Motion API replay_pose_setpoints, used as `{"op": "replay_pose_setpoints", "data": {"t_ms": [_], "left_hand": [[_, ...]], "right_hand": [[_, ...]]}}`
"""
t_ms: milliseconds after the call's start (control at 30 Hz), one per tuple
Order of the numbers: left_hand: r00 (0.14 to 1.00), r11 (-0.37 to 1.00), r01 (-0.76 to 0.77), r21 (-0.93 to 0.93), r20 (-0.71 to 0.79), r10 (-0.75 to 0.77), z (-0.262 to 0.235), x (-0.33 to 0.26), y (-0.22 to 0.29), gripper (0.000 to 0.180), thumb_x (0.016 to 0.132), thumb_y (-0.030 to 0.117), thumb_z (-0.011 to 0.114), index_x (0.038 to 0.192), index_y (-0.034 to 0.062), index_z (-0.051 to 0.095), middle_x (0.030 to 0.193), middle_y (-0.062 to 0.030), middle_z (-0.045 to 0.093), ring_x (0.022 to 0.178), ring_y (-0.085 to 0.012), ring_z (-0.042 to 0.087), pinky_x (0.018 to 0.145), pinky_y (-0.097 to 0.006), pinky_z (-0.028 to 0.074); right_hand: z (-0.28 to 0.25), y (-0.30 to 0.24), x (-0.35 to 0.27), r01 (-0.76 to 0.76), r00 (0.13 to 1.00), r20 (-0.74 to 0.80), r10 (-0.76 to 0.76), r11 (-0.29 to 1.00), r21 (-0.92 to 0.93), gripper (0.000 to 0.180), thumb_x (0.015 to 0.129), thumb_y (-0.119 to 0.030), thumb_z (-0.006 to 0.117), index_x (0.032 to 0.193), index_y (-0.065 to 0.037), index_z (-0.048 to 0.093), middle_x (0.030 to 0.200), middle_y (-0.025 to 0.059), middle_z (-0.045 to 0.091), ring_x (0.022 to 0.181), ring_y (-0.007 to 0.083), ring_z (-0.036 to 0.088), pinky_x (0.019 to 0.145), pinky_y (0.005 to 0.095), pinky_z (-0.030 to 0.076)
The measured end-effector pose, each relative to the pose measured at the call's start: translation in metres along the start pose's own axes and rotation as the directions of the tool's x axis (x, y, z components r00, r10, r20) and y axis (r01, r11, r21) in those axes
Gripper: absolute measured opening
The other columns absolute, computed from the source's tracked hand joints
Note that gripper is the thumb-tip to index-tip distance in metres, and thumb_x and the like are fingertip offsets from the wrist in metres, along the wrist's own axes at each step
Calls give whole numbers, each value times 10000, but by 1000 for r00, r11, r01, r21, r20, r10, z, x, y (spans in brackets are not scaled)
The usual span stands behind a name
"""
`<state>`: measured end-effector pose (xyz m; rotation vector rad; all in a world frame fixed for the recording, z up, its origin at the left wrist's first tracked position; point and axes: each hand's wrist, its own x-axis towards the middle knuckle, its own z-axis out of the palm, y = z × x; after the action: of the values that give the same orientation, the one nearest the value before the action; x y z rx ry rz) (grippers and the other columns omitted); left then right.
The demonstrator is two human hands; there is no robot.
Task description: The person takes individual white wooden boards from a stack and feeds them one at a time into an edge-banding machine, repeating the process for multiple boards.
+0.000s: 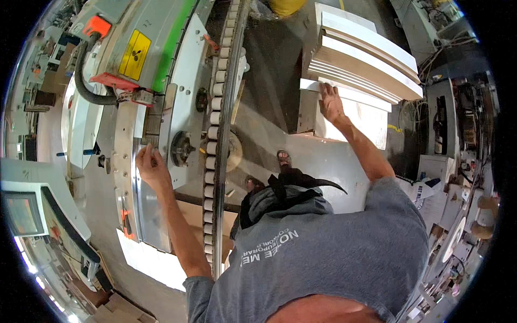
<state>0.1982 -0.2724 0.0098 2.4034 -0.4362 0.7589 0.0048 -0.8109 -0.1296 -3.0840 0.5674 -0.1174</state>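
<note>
My right hand [330, 103] reaches to a stack on the right, its fingers over a narrow white board [366, 100] at the stack's near side. The thumb side is partly hidden, but the fingers appear to grip that board's edge. Several more white-faced boards [371, 56] with brown edges lie stacked just beyond it. On the left, my left hand [153, 168] hovers by the metal bed [152, 215] of a large machine, fingers loosely bent and apart, with nothing visible in them.
A roller conveyor track [212, 134] runs along the machine [145, 32] between it and me. A control screen [24, 212] stands at far left. White sheet material [153, 261] lies below the machine bed. Shelves and cables [431, 59] line the right.
</note>
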Motion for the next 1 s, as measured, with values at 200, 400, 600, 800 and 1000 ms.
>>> {"op": "replay_pose_setpoints", "data": {"t_ms": [200, 400, 600, 800, 1000], "left_hand": [[991, 992, 77, -104, 114, -65, -8, -24, 52, 230, 849, -11, 695, 1074, 18, 730, 1115, -133, 652, 857, -212, 644, 610, -298, 511], [838, 923, -283, -261, 400, 370, -1, -37, 122, 386, 787, 84, 743, 1152, 16, 640, 1214, -158, 591, 1166, -382, 527, 979, -454, 424], [602, 928, -236, -290, 706, 373, -14, -55, 144, 656, 746, 217, 797, 1338, 101, 542, 1328, -125, 551, 1269, -354, 479, 1070, -495, 351], [848, 978, -140, -155, 491, 199, -106, -72, 99, 551, 666, 109, 837, 1190, 86, 667, 1161, -97, 640, 1084, -290, 572, 920, -437, 376], [990, 991, 101, 86, 94, -109, -203, -142, 24, 549, 585, 67, 881, 1106, 56, 708, 1073, -110, 679, 991, -305, 619, 850, -406, 468]], "right_hand": [[-21, 17, 15, 17, 998, 65, -19, 999, 28, 470, 804, -72, 686, 1262, -13, 597, 1144, 199, 603, 1100, 359, 507, 938, 497, 434], [-55, -74, -26, 444, 809, 304, -503, 862, 245, 347, 853, -153, 698, 1168, -26, 627, 1108, 206, 600, 1054, 334, 529, 884, 458, 450], [-160, -206, -48, 514, 682, 135, -719, 602, 610, 492, 856, -144, 677, 1297, 16, 529, 1033, 178, 496, 1012, 352, 486, 894, 443, 404], [-196, -307, -53, 729, 526, -140, -839, 359, 583, 508, 805, -96, 697, 1273, 30, 546, 1052, 170, 531, 1040, 343, 486, 904, 446, 387], [-230, -394, -74, 745, 425, -497, -757, -20, 667, 561, 772, 19, 709, 1306, 47, 540, 1154, 173, 568, 1026, 368, 537, 901, 469, 453]]}}
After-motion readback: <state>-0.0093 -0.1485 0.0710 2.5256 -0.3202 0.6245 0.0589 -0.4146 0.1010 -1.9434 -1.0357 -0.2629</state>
